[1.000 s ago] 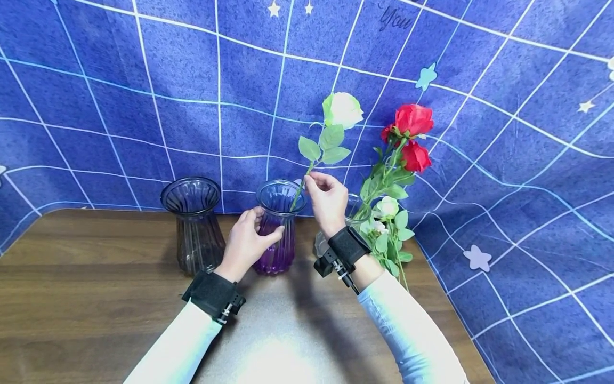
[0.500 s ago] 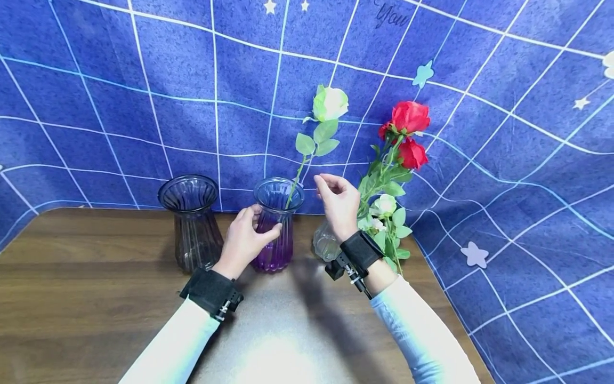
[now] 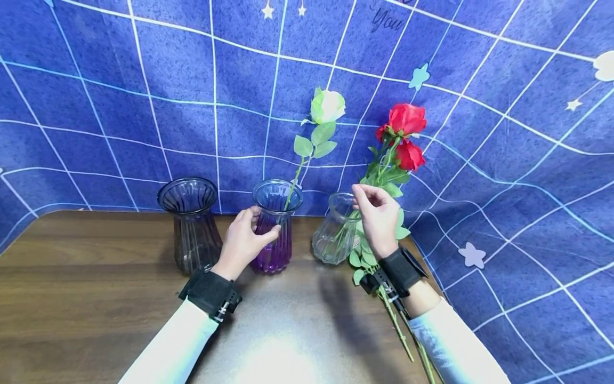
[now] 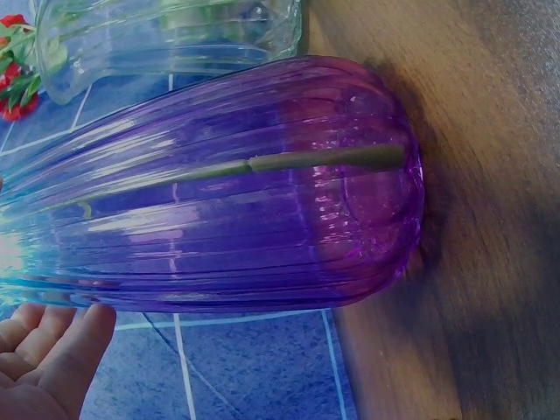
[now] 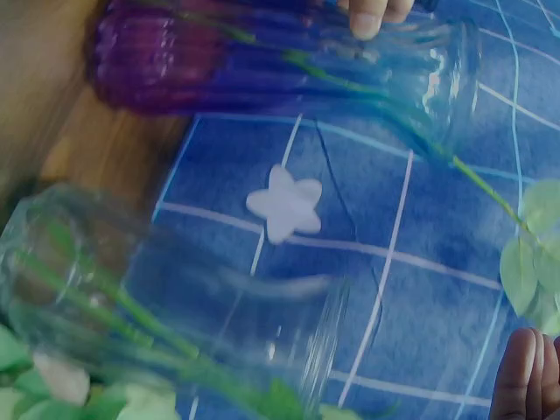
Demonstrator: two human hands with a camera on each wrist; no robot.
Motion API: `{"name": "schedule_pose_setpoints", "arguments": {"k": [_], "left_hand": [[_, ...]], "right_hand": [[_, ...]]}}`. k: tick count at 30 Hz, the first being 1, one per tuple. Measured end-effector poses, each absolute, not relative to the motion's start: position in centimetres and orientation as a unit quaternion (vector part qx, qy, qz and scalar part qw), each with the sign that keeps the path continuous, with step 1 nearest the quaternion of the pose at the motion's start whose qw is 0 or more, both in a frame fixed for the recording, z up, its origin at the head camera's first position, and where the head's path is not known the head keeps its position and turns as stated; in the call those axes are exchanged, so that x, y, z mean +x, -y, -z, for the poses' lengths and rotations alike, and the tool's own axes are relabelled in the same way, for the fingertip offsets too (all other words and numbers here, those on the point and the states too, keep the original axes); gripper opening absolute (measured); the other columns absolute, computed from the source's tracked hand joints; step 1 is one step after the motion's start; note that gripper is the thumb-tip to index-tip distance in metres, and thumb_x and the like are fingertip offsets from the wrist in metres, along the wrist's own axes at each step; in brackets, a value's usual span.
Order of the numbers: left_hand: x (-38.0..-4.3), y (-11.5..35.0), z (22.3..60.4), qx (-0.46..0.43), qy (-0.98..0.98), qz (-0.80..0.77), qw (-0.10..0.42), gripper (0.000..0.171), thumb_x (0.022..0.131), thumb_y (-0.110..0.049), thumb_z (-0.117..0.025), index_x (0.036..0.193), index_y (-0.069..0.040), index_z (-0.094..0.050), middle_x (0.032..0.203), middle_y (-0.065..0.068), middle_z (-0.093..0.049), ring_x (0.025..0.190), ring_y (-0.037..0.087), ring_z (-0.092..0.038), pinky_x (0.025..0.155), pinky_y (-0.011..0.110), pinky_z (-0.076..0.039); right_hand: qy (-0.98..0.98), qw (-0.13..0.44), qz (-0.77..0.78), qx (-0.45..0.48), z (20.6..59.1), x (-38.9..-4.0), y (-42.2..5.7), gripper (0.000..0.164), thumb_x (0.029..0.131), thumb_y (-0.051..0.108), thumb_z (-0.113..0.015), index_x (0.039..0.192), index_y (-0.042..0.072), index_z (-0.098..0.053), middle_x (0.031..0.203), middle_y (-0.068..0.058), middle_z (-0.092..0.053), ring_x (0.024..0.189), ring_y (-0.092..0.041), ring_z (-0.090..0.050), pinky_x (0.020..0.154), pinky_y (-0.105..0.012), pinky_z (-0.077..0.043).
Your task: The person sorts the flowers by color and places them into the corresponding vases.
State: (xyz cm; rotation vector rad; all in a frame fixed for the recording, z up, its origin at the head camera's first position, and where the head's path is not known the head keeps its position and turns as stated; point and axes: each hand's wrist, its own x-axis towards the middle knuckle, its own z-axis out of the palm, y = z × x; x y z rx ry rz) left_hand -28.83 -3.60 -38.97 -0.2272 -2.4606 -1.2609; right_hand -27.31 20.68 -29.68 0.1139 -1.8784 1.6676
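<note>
The purple-and-blue glass vase [image 3: 274, 252] stands upright, and my left hand [image 3: 242, 240] holds it by the neck, thumb in front and fingers at the left side. One white rose [image 3: 328, 106] leans to the right out of its mouth. In the left wrist view the rose's stem [image 4: 324, 159] reaches the bottom of the vase. My right hand [image 3: 378, 217] holds nothing, its fingers loosely bent beside the rim of a clear glass vase [image 3: 330, 246]. Red roses [image 3: 406, 120] stand in that clear vase, their lower stems partly hidden by my hand.
A dark grey glass vase [image 3: 196, 242] stands left of my left hand. Leafy cut stems [image 3: 395, 325] lie on the wooden table [image 3: 96, 298] beneath my right wrist. Blue patterned cloth [image 3: 182, 128] hangs behind and along the right side.
My right hand has let go of the white rose's stem and moved right to the clear vase. The rose now leans in the purple vase. My left hand has stayed put.
</note>
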Motion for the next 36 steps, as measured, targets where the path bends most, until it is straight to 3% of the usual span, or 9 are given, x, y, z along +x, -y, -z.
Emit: {"name": "schedule_pose_setpoints", "arguments": {"k": [12, 17, 24, 36], "left_hand": [[-28.8, 3.6, 39.0, -0.078, 0.872, 0.452, 0.171, 0.057, 0.076, -0.04, -0.073, 0.116, -0.003, -0.055, 0.111, 0.016, -0.06, 0.103, 0.031, -0.061, 0.087, 0.042, -0.051], [-28.8, 3.6, 39.1, -0.076, 0.873, 0.45, 0.173, 0.056, 0.077, -0.04, -0.073, 0.115, -0.004, -0.055, 0.11, 0.015, -0.06, 0.102, 0.03, -0.061, 0.087, 0.042, -0.051], [-28.9, 3.6, 39.0, -0.077, 0.871, 0.45, 0.179, 0.057, 0.076, -0.04, -0.073, 0.116, -0.004, -0.056, 0.109, 0.015, -0.06, 0.101, 0.032, -0.061, 0.086, 0.042, -0.05], [-28.9, 3.5, 39.1, -0.08, 0.87, 0.449, 0.187, 0.056, 0.076, -0.039, -0.073, 0.115, -0.003, -0.056, 0.108, 0.015, -0.061, 0.099, 0.03, -0.062, 0.084, 0.042, -0.051]], "right_hand": [[0.718, 0.323, -0.617, -0.022, 30.7, -25.1, -25.7, 0.021, 0.087, 0.013, -0.066, 0.095, -0.005, -0.067, 0.065, 0.014, -0.065, 0.056, 0.003, -0.06, 0.056, -0.013, -0.051], [0.729, 0.322, -0.601, -0.06, 31.9, -24.5, -27.4, 0.014, 0.087, 0.014, -0.066, 0.092, 0.001, -0.067, 0.062, 0.017, -0.063, 0.054, 0.003, -0.058, 0.05, -0.012, -0.047], [0.716, 0.324, -0.612, -0.092, 33.4, -24.5, -29.8, 0.015, 0.086, 0.008, -0.065, 0.092, -0.006, -0.065, 0.062, 0.012, -0.063, 0.053, 0.001, -0.058, 0.051, -0.013, -0.049], [0.734, 0.311, -0.578, -0.176, 37.0, -24.7, -33.5, 0.008, 0.084, 0.007, -0.064, 0.084, -0.001, -0.066, 0.052, 0.016, -0.058, 0.048, 0.003, -0.054, 0.049, -0.012, -0.048]]}}
